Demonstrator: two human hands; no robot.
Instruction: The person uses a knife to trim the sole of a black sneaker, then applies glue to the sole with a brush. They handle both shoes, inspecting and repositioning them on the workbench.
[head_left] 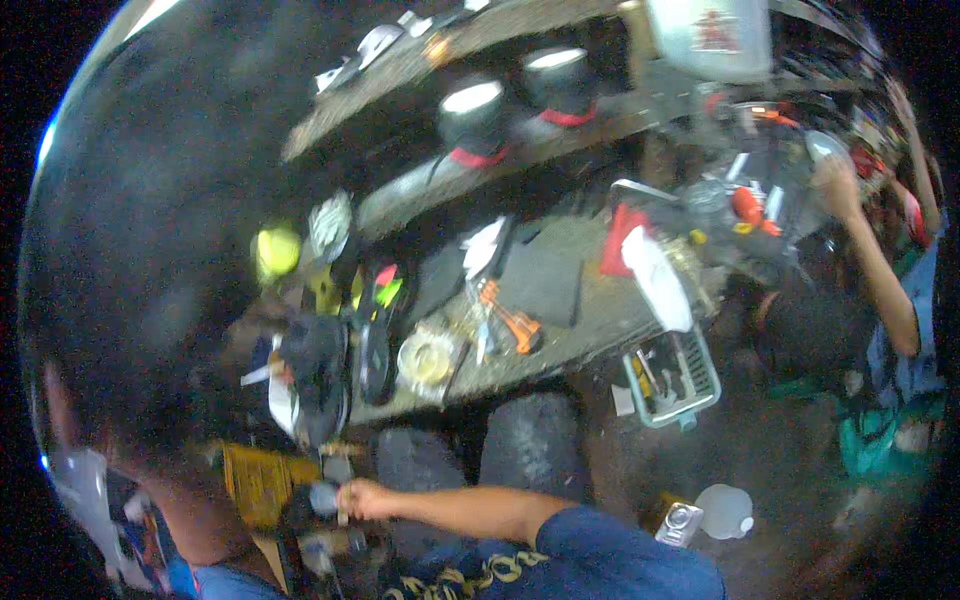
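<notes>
Grey and blurred, a small round piece [323, 498] is showing at the lower left of the frame, near a yellow crate [262, 488], just beside the curling right hand [368, 499] — whether clamped on it I cannot tell — while dark blur is obscuring the left hand's state.

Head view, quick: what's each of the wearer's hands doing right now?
Left hand: not visible, so cannot be told.
Right hand: fingers curled beside a round grey object; too blurred to tell any grip.

The right grip [368, 500] (its hold too blurred to judge) is near a yellow crate [262, 483].
</notes>
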